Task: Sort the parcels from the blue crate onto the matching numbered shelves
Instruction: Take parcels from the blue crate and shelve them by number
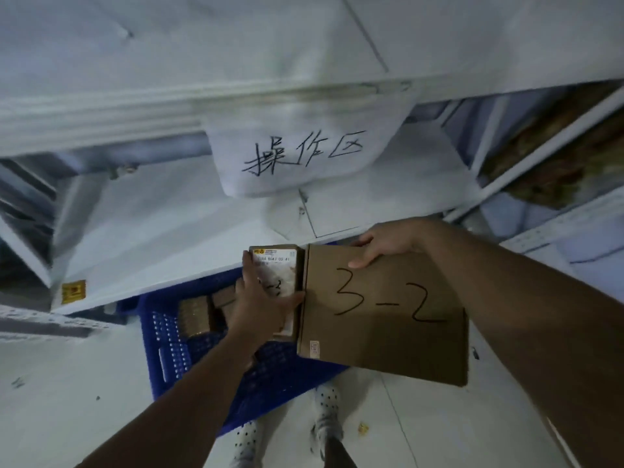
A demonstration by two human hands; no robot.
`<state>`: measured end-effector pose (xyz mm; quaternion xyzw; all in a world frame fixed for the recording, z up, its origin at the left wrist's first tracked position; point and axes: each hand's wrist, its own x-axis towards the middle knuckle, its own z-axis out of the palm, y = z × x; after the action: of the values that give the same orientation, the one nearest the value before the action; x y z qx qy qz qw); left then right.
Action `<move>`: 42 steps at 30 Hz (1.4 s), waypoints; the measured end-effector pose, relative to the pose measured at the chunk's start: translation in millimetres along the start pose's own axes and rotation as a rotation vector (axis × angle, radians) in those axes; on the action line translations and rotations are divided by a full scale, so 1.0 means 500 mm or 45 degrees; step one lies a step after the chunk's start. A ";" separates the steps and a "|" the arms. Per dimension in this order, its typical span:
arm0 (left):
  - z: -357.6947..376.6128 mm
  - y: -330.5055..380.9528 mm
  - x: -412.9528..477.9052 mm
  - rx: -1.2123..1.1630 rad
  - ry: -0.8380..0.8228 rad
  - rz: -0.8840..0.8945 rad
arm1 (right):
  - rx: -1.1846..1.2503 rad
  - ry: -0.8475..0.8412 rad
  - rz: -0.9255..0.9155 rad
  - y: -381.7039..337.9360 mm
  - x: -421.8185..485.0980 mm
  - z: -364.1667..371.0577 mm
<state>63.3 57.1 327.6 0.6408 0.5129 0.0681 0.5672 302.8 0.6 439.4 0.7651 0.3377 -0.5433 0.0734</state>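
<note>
A flat brown cardboard parcel (388, 319) with "3-2" handwritten on top is held above the blue crate (172, 336), with my right hand (388, 244) gripping its far edge. My left hand (260, 298) grips a smaller parcel (280, 265) with a white shipping label, its marking partly hidden by my fingers. The two parcels touch side by side. Inside the crate, a few small brown parcels (194, 315) remain visible on the left.
A white shelf board (152, 238) runs just beyond the crate, with a paper sign (300, 157) bearing handwritten characters hanging from the shelf above. Metal shelf posts stand at right (526, 170). My feet in dotted shoes (326, 423) stand on the pale floor.
</note>
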 end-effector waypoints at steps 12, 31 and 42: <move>0.015 0.364 -0.205 0.508 -0.116 0.525 | 0.810 0.564 0.139 0.190 -0.535 0.021; 0.455 0.562 -0.643 0.145 -0.436 0.403 | 1.087 1.443 0.123 0.613 -1.031 0.228; 0.707 0.673 -0.898 0.103 -0.510 0.717 | 0.857 1.723 0.114 0.863 -1.316 0.312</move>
<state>286.5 -448.2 695.0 0.7798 0.1966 0.0744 0.5897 318.8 -689.8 847.0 0.9258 0.0935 -0.0254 -0.3654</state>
